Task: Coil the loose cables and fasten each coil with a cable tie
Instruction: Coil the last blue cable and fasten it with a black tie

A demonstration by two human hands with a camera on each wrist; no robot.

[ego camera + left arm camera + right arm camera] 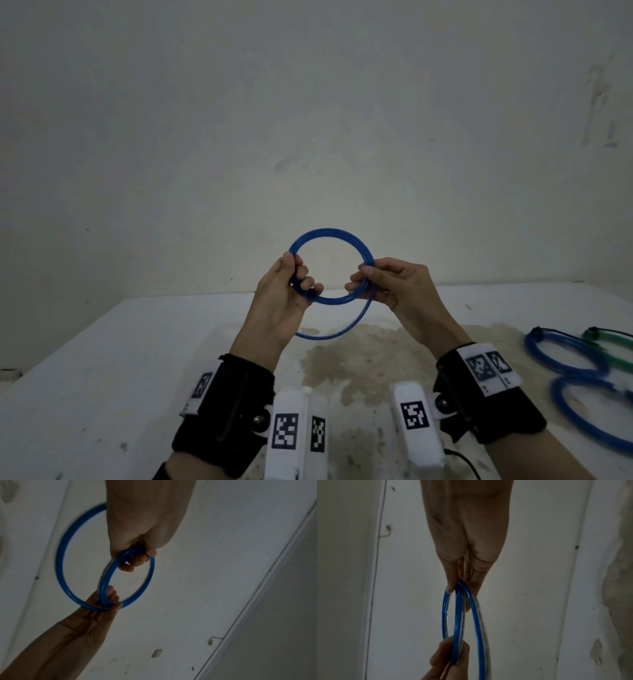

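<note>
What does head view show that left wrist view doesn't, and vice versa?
Head only: the finished coils, two blue and one green, lying on the table at right, plus the wrist-worn cameras.
Left wrist only: a small grey clip-like piece on the white surface; what it is, unclear.
Both: left hand and right hand gripping opposite sides of the blue cable coil, one loop hanging loose.

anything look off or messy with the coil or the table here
One turn of the blue cable sags below the bundled coil held between the left hand and right hand, so it is not yet gathered in. The white table also carries a large brownish stain under the hands.
</note>
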